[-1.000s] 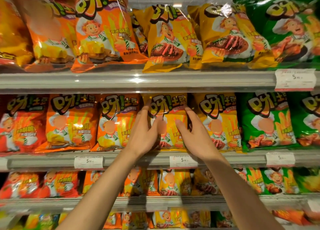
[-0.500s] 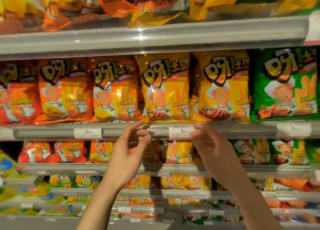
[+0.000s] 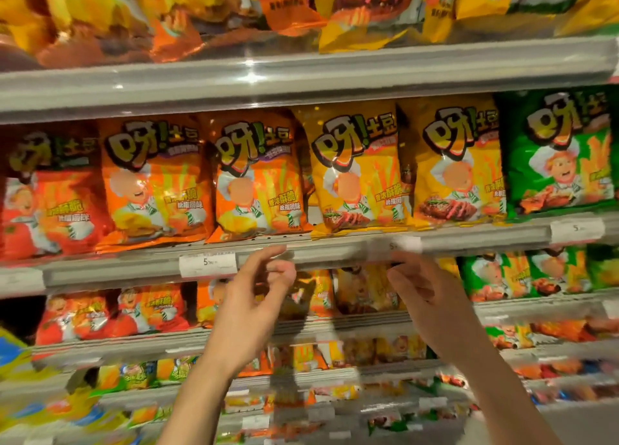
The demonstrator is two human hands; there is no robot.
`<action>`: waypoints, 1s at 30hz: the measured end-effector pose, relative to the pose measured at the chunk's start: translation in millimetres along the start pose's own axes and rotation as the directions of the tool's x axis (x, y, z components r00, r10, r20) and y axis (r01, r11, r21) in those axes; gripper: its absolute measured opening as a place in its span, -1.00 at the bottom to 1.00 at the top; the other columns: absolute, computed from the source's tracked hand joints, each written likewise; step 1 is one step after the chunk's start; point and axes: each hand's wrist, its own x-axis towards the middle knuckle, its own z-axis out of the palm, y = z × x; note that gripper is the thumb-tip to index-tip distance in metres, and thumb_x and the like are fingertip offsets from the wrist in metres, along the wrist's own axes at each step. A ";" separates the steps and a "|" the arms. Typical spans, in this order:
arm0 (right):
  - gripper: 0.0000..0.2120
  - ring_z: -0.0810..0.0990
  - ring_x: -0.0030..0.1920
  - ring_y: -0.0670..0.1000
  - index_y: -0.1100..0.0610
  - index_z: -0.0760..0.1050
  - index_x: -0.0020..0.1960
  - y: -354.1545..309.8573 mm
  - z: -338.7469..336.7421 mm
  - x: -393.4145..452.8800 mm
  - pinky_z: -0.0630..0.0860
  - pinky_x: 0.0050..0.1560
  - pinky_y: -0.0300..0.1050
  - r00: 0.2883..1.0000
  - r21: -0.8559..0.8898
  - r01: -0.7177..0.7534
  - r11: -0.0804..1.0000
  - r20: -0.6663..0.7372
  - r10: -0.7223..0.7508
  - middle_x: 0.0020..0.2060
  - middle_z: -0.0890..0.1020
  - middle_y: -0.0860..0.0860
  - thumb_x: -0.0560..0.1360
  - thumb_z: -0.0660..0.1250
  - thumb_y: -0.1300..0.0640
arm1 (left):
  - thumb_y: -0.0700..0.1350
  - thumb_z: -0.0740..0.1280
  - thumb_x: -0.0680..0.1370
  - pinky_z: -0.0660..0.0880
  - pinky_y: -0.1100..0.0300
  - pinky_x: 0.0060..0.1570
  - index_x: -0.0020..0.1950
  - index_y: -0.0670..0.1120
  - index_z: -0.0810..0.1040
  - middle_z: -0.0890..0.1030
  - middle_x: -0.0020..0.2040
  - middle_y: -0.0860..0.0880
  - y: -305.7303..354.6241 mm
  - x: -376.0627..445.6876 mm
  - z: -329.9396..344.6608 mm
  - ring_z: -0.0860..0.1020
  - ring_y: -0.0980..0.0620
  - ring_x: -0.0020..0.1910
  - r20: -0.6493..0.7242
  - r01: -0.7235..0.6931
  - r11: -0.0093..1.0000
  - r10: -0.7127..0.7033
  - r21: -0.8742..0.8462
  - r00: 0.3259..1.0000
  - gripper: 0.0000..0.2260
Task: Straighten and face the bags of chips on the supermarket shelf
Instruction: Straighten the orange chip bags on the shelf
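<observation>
Hovering below the shelf's front edge [image 3: 335, 253], left hand [image 3: 249, 305] and right hand [image 3: 432, 305] hold nothing; fingers [image 3: 268, 253] loosely curled; yellow chip bags [image 3: 355, 173] stand upright above.

Supermarket snack aisle: tiered metal shelves [image 3: 301, 76] packed with rows of identical chip bags [image 3: 355, 173] in orange, yellow and green, white price tags [image 3: 207, 263] clipped into the shelf-edge rails.
</observation>
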 end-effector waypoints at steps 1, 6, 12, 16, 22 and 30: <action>-0.81 0.57 -0.04 -0.29 -0.11 0.51 0.20 -6.5 8.8 -2.1 0.45 -0.06 -0.43 1.000 0.011 -0.009 1.000 -0.023 0.009 -0.09 0.64 -0.20 0.60 0.30 0.00 | -0.01 0.37 0.60 0.47 0.09 0.14 0.21 0.14 0.53 0.65 -0.03 -0.04 -2.9 1.2 -11.9 0.62 0.10 -0.02 0.010 -0.013 1.000 0.013 -0.014 1.000 -0.81; -0.85 0.57 -0.03 -0.32 -0.10 0.52 0.15 -37.4 55.4 -6.2 0.43 -0.11 -0.48 0.997 0.006 -0.017 1.000 -0.079 0.018 -0.11 0.62 -0.32 0.59 0.32 -0.02 | -0.08 0.38 0.60 0.47 0.30 -0.07 0.23 0.06 0.54 0.65 -0.07 -0.03 -8.3 13.6 -65.3 0.55 0.14 -0.17 0.035 -0.046 0.995 0.049 -0.086 0.998 -0.79; -0.77 0.64 -0.12 -0.03 -0.08 0.52 0.26 -76.5 91.2 -1.2 0.57 -0.08 -0.08 0.984 -0.047 0.102 0.994 -0.144 -0.108 -0.17 0.68 -0.03 0.61 0.29 0.00 | -0.09 0.35 0.60 0.51 0.30 -0.09 0.32 0.00 0.50 0.65 -0.03 0.00 -7.7 28.3 -100.0 0.60 0.15 -0.10 -0.009 -0.105 0.993 0.104 -0.056 0.995 -0.72; -0.76 0.61 -0.05 -0.14 -0.01 0.54 0.26 -94.8 101.4 14.1 0.56 0.03 -0.12 0.972 -0.048 0.180 0.983 -0.143 -0.185 -0.11 0.64 -0.13 0.61 0.29 0.04 | -0.01 0.33 0.62 0.41 0.41 0.17 0.42 0.11 0.43 0.55 0.24 0.15 -1.0 37.4 -102.6 0.50 0.32 0.20 -0.069 -0.147 0.988 0.150 0.048 0.986 -0.64; -0.65 0.37 0.34 -0.20 -0.04 0.44 0.39 -116.6 109.1 69.6 0.34 0.40 -0.10 0.943 -0.091 0.310 0.946 -0.100 -0.319 0.33 0.43 -0.11 0.62 0.26 -0.01 | 0.11 0.26 0.64 0.27 0.01 0.49 0.54 0.21 0.22 0.29 0.52 0.15 14.5 77.3 -76.9 0.27 0.17 0.49 -0.125 -0.189 0.971 0.208 0.147 0.970 -0.52; -0.47 0.28 0.50 0.05 -0.11 0.09 0.58 -132.1 113.3 132.3 0.23 0.42 -0.10 0.975 -0.047 0.222 0.974 -0.002 -0.222 0.52 0.27 0.04 0.66 0.15 -0.09 | 0.17 0.11 0.66 0.23 -0.11 0.47 0.61 0.15 0.04 0.32 0.50 -0.21 30.0 141.2 -46.2 0.27 -0.20 0.50 -0.184 0.026 0.980 0.011 0.197 0.983 -0.47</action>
